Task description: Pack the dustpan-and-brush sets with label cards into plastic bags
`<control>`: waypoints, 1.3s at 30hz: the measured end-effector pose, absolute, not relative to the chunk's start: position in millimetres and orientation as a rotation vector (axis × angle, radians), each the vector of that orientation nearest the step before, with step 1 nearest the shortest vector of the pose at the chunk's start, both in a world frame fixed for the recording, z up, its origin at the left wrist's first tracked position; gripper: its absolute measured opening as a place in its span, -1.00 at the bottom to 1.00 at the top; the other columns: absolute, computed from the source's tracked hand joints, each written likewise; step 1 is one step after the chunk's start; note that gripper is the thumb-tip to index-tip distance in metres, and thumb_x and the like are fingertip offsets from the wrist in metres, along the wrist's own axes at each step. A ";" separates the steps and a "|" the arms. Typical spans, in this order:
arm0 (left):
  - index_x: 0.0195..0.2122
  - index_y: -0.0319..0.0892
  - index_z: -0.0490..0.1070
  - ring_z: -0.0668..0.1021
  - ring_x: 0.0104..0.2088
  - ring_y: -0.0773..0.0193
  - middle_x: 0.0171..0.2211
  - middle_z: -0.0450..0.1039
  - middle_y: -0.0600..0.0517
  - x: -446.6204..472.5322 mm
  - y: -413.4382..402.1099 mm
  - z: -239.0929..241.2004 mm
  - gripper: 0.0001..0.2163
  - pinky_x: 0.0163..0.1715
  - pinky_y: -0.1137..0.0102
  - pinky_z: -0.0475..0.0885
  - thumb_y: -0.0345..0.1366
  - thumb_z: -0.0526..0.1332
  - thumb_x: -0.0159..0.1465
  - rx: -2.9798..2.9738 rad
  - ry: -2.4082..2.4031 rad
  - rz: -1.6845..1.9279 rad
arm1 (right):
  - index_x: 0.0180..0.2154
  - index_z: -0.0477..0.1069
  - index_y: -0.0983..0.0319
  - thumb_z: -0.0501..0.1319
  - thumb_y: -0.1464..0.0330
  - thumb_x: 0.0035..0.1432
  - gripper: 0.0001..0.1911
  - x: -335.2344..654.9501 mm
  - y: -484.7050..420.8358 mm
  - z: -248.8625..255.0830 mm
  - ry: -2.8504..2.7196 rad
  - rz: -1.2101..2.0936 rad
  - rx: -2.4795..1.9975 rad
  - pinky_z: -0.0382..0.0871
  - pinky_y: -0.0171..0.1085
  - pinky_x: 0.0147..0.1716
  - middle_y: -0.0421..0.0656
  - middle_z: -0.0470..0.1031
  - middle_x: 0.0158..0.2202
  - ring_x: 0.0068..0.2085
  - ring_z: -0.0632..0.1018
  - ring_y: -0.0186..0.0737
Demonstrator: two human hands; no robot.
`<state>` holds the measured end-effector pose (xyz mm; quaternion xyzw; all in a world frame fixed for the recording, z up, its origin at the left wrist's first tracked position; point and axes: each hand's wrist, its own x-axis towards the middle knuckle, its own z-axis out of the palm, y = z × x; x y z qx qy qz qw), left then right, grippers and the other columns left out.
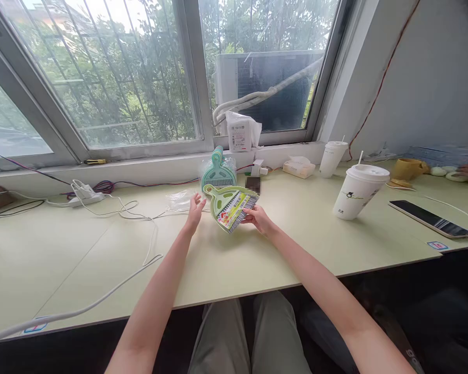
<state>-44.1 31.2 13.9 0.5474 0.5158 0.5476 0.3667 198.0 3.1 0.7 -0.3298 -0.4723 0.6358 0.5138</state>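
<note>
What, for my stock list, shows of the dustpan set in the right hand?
The dustpan set looks like light green plastic, with a flared pan, a looped handle, greyish bristles and a printed label. It is tilted over the desk, handle toward the upper left. The right hand holds its bristled side; the open left hand is near the handle.

On the right, a large cup [361, 192] is standing near a phone [431, 219], a smaller cup [333, 160] is sitting behind, and over left, a power strip [91, 199] is lying beside coiled cables [103, 186]!
</note>
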 end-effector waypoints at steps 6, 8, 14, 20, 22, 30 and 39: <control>0.23 -0.15 0.16 0.04 0.35 0.04 0.31 0.10 -0.15 -74.8 43.8 -6.5 -0.57 0.29 0.04 -0.08 -0.24 -0.02 0.34 2.050 2.023 1.006 | -0.21 0.45 0.28 0.25 0.41 0.07 -0.80 199.3 3.6 0.1 -1.067 1.485 -0.813 0.59 -0.11 -0.23 -0.05 0.62 -0.22 -0.29 0.64 -0.14; 0.17 -0.15 0.26 0.19 0.29 0.01 0.25 0.21 -0.16 -75.5 41.0 -9.9 -0.60 0.25 0.04 0.02 -0.31 -0.02 0.32 2.249 2.039 0.688 | -0.20 0.44 0.27 0.25 0.42 0.07 -0.80 200.5 2.9 2.1 -1.044 1.468 -0.797 0.59 -0.10 -0.21 -0.05 0.61 -0.20 -0.29 0.64 -0.13; -0.19 -0.14 0.50 0.52 -0.07 0.09 -0.16 0.54 -0.10 -69.0 28.3 6.9 -0.67 0.17 0.17 0.13 -0.52 -0.01 0.19 2.483 2.124 0.375 | -0.23 0.43 0.27 0.23 0.46 0.05 -0.82 209.6 5.7 8.8 -0.933 1.407 -0.819 0.58 -0.13 -0.21 -0.09 0.62 -0.24 -0.32 0.64 -0.18; -0.11 -0.25 0.45 0.53 -0.15 0.05 -0.29 0.53 -0.18 -59.0 18.5 20.2 -0.67 0.14 0.14 0.10 -0.49 -0.03 0.22 2.210 2.588 0.478 | -0.22 0.43 0.26 0.21 0.47 0.04 -0.80 212.1 7.8 10.0 -0.897 1.371 -0.810 0.57 -0.19 -0.19 -0.14 0.62 -0.26 -0.30 0.64 -0.22; 0.07 -0.31 0.34 0.45 0.00 -0.04 -0.11 0.48 -0.26 -54.4 20.1 15.2 -0.62 0.09 0.13 0.16 -0.41 -0.06 0.26 2.147 2.622 0.630 | -0.20 0.44 0.26 0.21 0.47 0.04 -0.78 210.3 7.3 9.1 -0.920 1.386 -0.807 0.58 -0.19 -0.20 -0.14 0.62 -0.25 -0.29 0.64 -0.21; 0.05 -0.18 0.40 0.43 0.04 -0.03 -0.05 0.45 -0.21 -57.6 30.2 -5.6 -0.58 0.21 0.01 -0.01 -0.48 -0.06 0.23 2.049 2.501 0.497 | -0.27 0.43 0.27 0.21 0.49 0.02 -0.84 204.4 4.2 3.8 -0.934 1.414 -0.876 0.60 -0.19 -0.27 -0.14 0.62 -0.34 -0.37 0.63 -0.23; -0.10 -0.26 0.48 0.37 0.07 0.00 -0.16 0.48 -0.21 -59.1 26.7 8.0 -0.64 0.28 -0.01 -0.09 -0.41 -0.07 0.26 2.027 2.641 0.842 | -0.28 0.42 0.26 0.22 0.50 0.00 -0.84 212.3 8.9 0.2 -0.906 1.361 -0.876 0.60 -0.21 -0.28 -0.16 0.61 -0.33 -0.37 0.62 -0.25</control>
